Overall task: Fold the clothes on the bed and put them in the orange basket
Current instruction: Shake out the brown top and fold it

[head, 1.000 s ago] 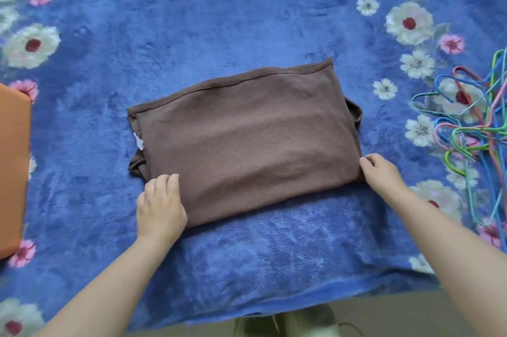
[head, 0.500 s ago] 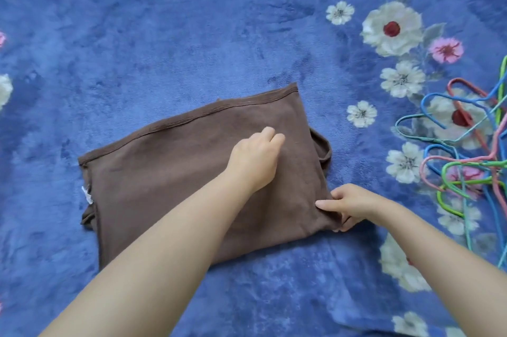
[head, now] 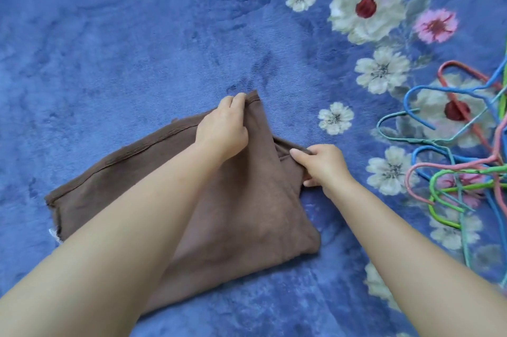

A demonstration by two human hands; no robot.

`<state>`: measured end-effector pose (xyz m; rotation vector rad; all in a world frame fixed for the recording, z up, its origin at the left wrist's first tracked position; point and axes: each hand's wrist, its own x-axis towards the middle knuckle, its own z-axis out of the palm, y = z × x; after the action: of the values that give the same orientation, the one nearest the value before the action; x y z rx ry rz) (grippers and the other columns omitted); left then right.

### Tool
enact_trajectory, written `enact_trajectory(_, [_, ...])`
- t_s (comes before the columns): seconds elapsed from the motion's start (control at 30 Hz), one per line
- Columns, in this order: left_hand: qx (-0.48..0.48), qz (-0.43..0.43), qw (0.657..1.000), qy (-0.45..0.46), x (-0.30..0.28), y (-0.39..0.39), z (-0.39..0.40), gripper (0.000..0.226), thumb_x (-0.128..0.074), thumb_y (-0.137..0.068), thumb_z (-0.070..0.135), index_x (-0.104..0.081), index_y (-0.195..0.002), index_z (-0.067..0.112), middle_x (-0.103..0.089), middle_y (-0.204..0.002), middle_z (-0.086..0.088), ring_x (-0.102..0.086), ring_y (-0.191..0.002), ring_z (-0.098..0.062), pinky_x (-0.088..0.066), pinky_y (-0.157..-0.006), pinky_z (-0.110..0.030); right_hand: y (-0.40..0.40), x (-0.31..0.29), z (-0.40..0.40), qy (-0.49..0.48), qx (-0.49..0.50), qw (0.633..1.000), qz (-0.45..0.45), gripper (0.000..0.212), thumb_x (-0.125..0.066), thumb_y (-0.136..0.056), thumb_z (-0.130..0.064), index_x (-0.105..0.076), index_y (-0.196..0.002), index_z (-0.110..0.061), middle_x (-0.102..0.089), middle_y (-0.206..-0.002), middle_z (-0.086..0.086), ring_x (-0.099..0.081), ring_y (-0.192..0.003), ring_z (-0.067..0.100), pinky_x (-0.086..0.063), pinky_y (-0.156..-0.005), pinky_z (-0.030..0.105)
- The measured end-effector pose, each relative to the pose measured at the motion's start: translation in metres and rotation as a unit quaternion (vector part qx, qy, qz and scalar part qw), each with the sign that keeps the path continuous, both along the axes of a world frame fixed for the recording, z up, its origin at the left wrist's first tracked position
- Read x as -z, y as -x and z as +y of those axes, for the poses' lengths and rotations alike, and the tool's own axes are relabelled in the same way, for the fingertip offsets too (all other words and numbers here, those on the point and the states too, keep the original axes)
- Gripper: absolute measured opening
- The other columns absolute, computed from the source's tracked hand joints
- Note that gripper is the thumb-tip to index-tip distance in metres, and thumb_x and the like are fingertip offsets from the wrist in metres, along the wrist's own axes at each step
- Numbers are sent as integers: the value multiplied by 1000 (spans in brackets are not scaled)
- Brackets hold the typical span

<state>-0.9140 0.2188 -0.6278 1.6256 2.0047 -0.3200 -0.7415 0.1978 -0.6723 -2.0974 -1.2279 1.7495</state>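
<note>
Brown knit garment (head: 247,221), folded into a flat slab with a stitched hem along its far edge, lies on the plush blue blanket with cream and pink flowers (head: 137,35) that covers the bed, its left end spread flat and a small white tag (head: 52,234) peeping out at the near left corner. Reaching across from the left, the left hand (head: 222,131) sits at the far right corner of the cloth, fingers curled over the hemmed edge and gripping it, so that corner stands slightly raised while the rest of the fabric trails down and to the left beneath the forearm. Just to the right, the right hand (head: 321,164) pinches the right side edge of the same garment between thumb and curled fingers, at the spot where an inner folded layer shows beneath the top one; the near right corner lies below that grip, flat on the blanket. Farther right, well apart from the cloth, a tangled heap of thin hangers in blue, pink, green and red (head: 466,166) rests on the flowered border
</note>
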Motion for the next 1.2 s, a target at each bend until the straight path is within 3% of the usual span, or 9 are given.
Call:
enact_trajectory(0.13, [189,53,980,-22,-9,0,7,77,-54,-77,17,-22,-144,34,-13,-153,7,-18,-137,-22,-22,-104,-38,6,0,0,-49,-51,996,-62,53,-57,-88,-31,-31,-44,-15,-42,-42,4,-61,-59,35,-51,-67,42])
enact_trajectory(0.23, [338,68,936,68,-10,-6,13,79,-55,-77,19,-20,-144,40,-4,-155,12,8,-143,-21,3,-113,-47,-8,-6,-5,20,-10,997,73,38,-55,-92,-27,-47,-57,-14,-51,-53,-1,-56,-53,16,-55,-64,36])
enact_trajectory(0.33, [380,100,916,84,-6,-12,18,60,-53,-82,19,-36,-138,34,-12,-154,7,6,-143,-24,6,-112,-53,-33,-15,-15,163,-105,963,185,11,-63,-87,-19,-57,-78,-15,-61,-73,0,-59,-65,4,-52,-63,19])
enact_trajectory(0.4, [392,119,910,67,-5,-19,19,41,-51,-86,19,-53,-125,30,-23,-147,4,-9,-140,-26,-9,-111,-47,-41,-14,-25,203,-159,946,196,9,-67,-83,-15,-59,-86,-18,-62,-76,-4,-59,-68,-1,-51,-67,17])
enact_trajectory(0.57, [372,146,916,31,-10,-23,12,29,-44,-92,17,-60,-115,22,-39,-128,0,-27,-126,-26,-27,-89,-32,-24,-15,-37,162,-171,955,182,24,-72,-78,-11,-51,-89,-10,-55,-76,-3,-52,-65,5,-45,-60,15])
enact_trajectory(0.67, [316,142,938,17,-19,-7,-2,27,-41,-92,10,-57,-112,18,-43,-122,-2,-36,-119,-26,-25,-74,-29,-14,-20,-48,122,-152,966,168,26,-71,-77,-6,-58,-99,-13,-65,-95,-4,-61,-85,7,-50,-76,22])
enact_trajectory(0.8, [206,118,971,37,-37,19,-30,32,-41,-88,-2,-48,-116,12,-43,-118,-8,-55,-99,-31,-31,-60,-33,-1,-42,-66,52,-174,972,149,17,-64,-81,-2,-61,-97,-9,-68,-91,3,-61,-83,16,-49,-82,36])
enact_trajectory(1.0, [157,70,985,-14,-85,88,-80,31,-39,-84,-3,-47,-112,8,-43,-119,-9,-54,-95,-35,-33,-61,-37,53,-98,-102,-44,-268,951,145,16,-61,-79,-6,-62,-94,-11,-67,-85,3,-59,-77,14,-47,-73,25])
enact_trajectory(1.2, [153,85,984,-35,-110,161,-139,32,-42,-81,-5,-44,-111,4,-37,-128,-9,-53,-95,-36,-39,-63,-41,135,-116,-153,-60,-288,947,129,18,-63,-78,-14,-55,-87,0,-63,-81,14,-56,-74,22,-46,-69,32])
